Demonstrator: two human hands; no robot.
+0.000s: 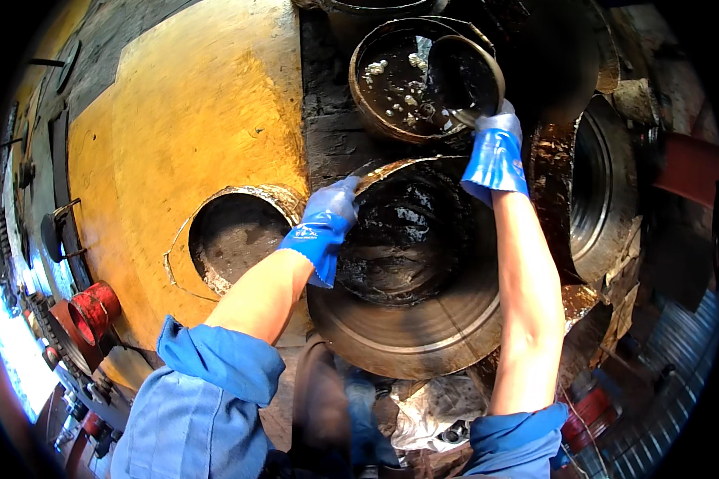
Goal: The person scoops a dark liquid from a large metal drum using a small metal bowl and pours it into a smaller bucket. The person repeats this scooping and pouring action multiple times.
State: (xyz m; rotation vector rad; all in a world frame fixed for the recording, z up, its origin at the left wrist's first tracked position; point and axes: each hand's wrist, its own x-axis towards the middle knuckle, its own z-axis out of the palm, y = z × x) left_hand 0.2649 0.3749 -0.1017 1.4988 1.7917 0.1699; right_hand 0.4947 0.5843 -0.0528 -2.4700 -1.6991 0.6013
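Observation:
My left hand (327,217), in a blue rubber glove with a greyish palm, is closed on the rim of a dark, grimy metal bucket (399,166). Black, shiny, wet-looking matter coats its inside. My right hand (497,142), gloved alike, is closed at the near edge of a round dark pan-like vessel (490,61); its exact kind and grip are hard to make out. This vessel tilts over a second bucket (361,100), which holds dark liquid with pale lumps. Beneath the nearer bucket is a wide ridged round metal base (407,343).
Left of my left hand, an open bucket (218,287) with a wire handle rests on a yellow metal sheet (200,104). A large drum-like ring (595,191) stands on the right. Red metal parts (96,311) lie at the left, a dirty white bag (439,407) near my legs.

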